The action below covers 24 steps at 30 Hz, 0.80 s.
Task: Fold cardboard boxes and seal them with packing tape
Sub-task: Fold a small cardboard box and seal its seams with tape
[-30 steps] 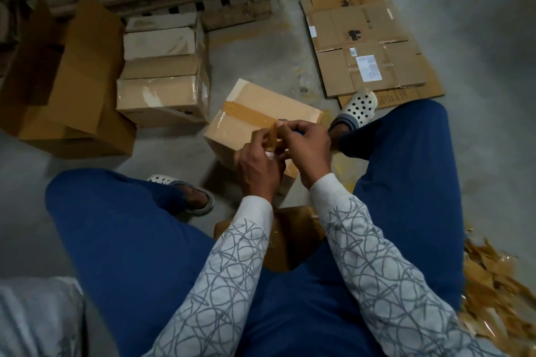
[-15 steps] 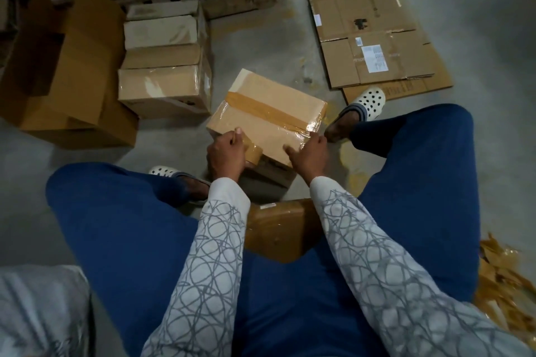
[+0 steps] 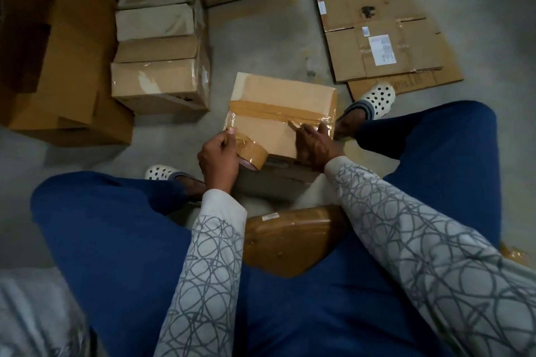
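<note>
The left hand (image 3: 217,159), gripping the roll (image 3: 251,151) at the left edge of the box (image 3: 278,90), should pull taut while the right hand (image 3: 314,145), fingers flat, smooths the tape (image 3: 269,109).

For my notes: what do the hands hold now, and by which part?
The left hand grips the tape roll around its rim; the right hand only presses the box.

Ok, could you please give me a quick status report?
Left hand grips tape roll. Right hand presses tape strip onto box. Nothing blocking the seam.
</note>
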Motion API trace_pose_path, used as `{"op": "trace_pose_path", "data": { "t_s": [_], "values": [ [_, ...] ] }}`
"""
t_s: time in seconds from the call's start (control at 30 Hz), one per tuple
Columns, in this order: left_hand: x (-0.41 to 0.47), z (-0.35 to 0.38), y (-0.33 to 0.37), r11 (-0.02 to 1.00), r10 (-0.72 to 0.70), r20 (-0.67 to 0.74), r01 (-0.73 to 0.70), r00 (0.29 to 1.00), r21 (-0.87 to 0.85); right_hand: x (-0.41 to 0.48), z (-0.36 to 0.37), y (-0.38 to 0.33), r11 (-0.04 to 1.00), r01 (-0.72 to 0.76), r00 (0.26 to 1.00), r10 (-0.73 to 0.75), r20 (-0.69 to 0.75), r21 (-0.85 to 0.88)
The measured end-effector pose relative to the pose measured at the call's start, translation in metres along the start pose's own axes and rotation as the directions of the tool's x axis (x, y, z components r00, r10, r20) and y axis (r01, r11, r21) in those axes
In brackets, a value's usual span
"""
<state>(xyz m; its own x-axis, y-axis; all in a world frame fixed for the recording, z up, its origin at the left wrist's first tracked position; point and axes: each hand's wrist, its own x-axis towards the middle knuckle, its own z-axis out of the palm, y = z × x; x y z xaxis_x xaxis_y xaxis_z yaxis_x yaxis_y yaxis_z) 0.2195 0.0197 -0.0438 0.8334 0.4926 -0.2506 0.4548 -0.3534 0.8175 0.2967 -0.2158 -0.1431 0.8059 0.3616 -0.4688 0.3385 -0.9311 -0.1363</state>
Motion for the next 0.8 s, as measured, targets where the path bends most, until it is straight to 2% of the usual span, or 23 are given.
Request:
{"op": "trace_pose_path", "data": {
  "t_s": [0.17, 0.23, 0.33, 0.4, 0.5, 0.57, 0.63, 0.7, 0.73, 0.77, 0.8],
  "values": [
    [0.004, 0.012, 0.005, 0.997, 0.072, 0.055, -0.073, 0.996, 0.024, 0.008, -0.02, 0.062, 0.973, 0.184, 0.983, -0.186, 0.0, -0.137],
    [0.004, 0.015, 0.006, 0.994, 0.09, 0.071, -0.094, 0.993, 0.054, 0.008, -0.026, 0.076, 0.993, 0.098, 0.993, -0.103, -0.06, -0.071],
    [0.004, 0.016, 0.007, 0.989, 0.121, 0.111, -0.129, 0.986, 0.076, 0.007, -0.024, 0.084, 0.981, -0.128, 0.97, 0.155, -0.187, 0.147],
    [0.003, 0.015, 0.01, 0.982, 0.155, 0.132, -0.167, 0.979, 0.087, 0.006, -0.03, 0.08, 0.949, -0.222, 0.95, 0.262, -0.17, 0.223],
    [-0.001, 0.014, 0.013, 0.966, 0.207, 0.151, -0.227, 0.967, 0.126, -0.003, -0.041, 0.056, 0.946, -0.262, 0.954, 0.284, -0.098, 0.193],
    [-0.004, 0.013, 0.014, 0.959, 0.224, 0.161, -0.246, 0.961, 0.138, -0.011, -0.051, 0.029, 0.91, -0.231, 0.957, 0.277, -0.09, 0.345],
    [-0.007, 0.012, 0.015, 0.956, 0.23, 0.189, -0.258, 0.955, 0.141, -0.019, -0.061, -0.004, 0.763, -0.135, 0.973, 0.222, -0.06, 0.632],
    [-0.009, 0.011, 0.016, 0.962, 0.218, 0.209, -0.246, 0.953, 0.119, -0.027, -0.07, -0.037, 0.515, -0.045, 0.994, 0.104, -0.01, 0.856],
    [-0.008, 0.009, 0.018, 0.971, 0.197, 0.207, -0.22, 0.958, 0.091, -0.034, -0.074, -0.051, 0.387, -0.047, 0.999, 0.043, 0.032, 0.921],
    [-0.005, 0.006, 0.018, 0.981, 0.173, 0.202, -0.187, 0.964, 0.052, -0.041, -0.076, -0.062, 0.305, -0.056, 0.998, 0.0, 0.059, 0.951],
    [-0.001, 0.003, 0.021, 0.988, 0.15, 0.197, -0.155, 0.969, 0.01, -0.049, -0.077, -0.068, 0.27, -0.054, 0.998, -0.024, 0.063, 0.961]
  ]
}}
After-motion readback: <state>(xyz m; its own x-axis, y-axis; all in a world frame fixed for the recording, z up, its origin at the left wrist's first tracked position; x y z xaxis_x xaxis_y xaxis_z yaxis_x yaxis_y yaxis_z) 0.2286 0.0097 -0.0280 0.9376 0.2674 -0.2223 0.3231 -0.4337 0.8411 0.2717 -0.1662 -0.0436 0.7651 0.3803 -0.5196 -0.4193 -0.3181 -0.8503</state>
